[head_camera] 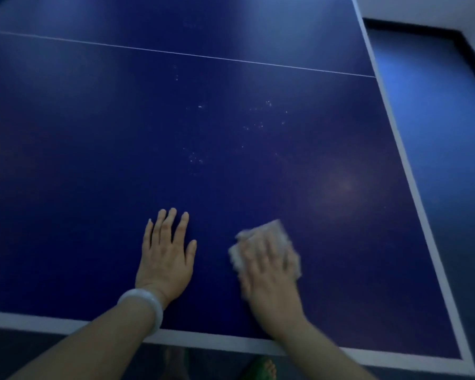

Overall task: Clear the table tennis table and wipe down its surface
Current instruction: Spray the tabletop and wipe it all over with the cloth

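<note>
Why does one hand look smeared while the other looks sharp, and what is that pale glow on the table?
Head view: the right hand and its cloth are motion-blurred, the flat left hand is crisp; the glow is soft glare on the dim blue table; the wide lens bends the white edge lines.

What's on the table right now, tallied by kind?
Hands: 2, the left hand flat on the table, the right hand pressing the cloth
Cloths: 1
Bracelets: 1, the bracelet on the left wrist
Total: 4

surface: blue table (93,160) | on it: pale cloth (279,234); white specks (258,124)
</note>
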Available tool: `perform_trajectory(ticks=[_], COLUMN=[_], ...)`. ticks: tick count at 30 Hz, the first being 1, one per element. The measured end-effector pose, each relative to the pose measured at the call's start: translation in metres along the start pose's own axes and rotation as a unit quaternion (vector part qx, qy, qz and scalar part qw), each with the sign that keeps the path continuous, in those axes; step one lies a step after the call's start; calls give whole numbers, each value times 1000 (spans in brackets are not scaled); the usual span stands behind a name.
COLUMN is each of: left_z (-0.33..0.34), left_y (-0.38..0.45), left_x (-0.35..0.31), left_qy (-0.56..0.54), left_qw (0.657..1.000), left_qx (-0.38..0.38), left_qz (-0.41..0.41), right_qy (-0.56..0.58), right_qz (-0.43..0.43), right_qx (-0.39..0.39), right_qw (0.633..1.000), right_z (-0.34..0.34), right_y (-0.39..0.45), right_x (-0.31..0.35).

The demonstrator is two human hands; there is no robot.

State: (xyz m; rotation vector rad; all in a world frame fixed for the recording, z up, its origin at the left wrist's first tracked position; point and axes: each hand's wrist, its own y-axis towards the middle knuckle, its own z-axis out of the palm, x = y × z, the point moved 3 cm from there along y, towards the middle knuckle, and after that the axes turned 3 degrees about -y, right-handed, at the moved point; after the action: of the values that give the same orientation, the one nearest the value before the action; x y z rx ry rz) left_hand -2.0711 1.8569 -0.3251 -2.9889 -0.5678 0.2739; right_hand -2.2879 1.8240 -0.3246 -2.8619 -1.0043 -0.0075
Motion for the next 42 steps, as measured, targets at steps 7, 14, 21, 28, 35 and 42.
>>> perform_trajectory(ticks=[7, 14, 21, 28, 35, 42], left_z=[-3, -6, -1, 30, 28, 28], left_y=[0, 0, 5, 0, 0, 1], left_x=[-1, -14, -126, -163, -166, -167], left_qy=[-19, 50, -4, 8, 4, 10], left_qw=[1000, 999, 998, 999, 999, 999], left_qx=[-23, 10, -13, -7, -10, -20], left_qz=[4, -5, 65, -38, -41, -43], right_qy=[-34, 18, 30, -23, 42, -4], right_qz=[165, 244, 195, 93, 394, 222], right_qx=[33, 4, -13, -5, -12, -7], right_qw=[985, 970, 980, 995, 918, 975], right_z=[5, 0, 0, 11, -1, 7], right_y=[-57, -47, -58, -135, -157, -182], right_x=[-109, -84, -74, -127, -180, -187])
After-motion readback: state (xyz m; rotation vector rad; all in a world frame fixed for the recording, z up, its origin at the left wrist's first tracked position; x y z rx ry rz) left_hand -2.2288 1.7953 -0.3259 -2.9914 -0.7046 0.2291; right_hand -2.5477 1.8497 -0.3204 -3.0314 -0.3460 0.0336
